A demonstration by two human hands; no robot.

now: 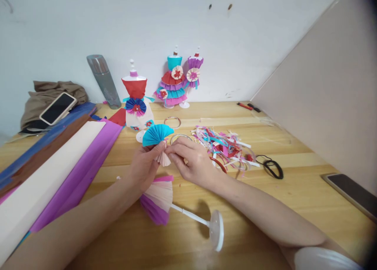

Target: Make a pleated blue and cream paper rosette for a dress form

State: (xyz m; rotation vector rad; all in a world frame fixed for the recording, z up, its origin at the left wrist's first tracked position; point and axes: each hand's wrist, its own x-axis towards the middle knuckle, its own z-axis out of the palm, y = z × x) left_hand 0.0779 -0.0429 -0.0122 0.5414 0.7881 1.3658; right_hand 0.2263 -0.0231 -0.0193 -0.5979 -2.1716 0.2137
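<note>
My left hand (147,160) pinches a pleated paper fan (157,134) between thumb and fingers. Its upper part is bright blue and its lower part pale pink, with a dark strip between. The closed fingertips of my right hand (191,156) grip the fan's right edge, close to my left thumb; the exact pinch point is partly hidden. Below my hands a small white mannequin stand (194,217) lies on its side, dressed in a pink, cream and purple crepe-paper skirt (159,199). My left hand covers the upper end of this figure.
Dressed paper mannequins (135,93) stand at the back beside a grey bottle (104,81). Crepe-paper sheets (67,175) and a phone (58,108) lie left. On the right are paper scraps (224,146), a black hair tie (273,169), markers (249,107) and another phone (353,193).
</note>
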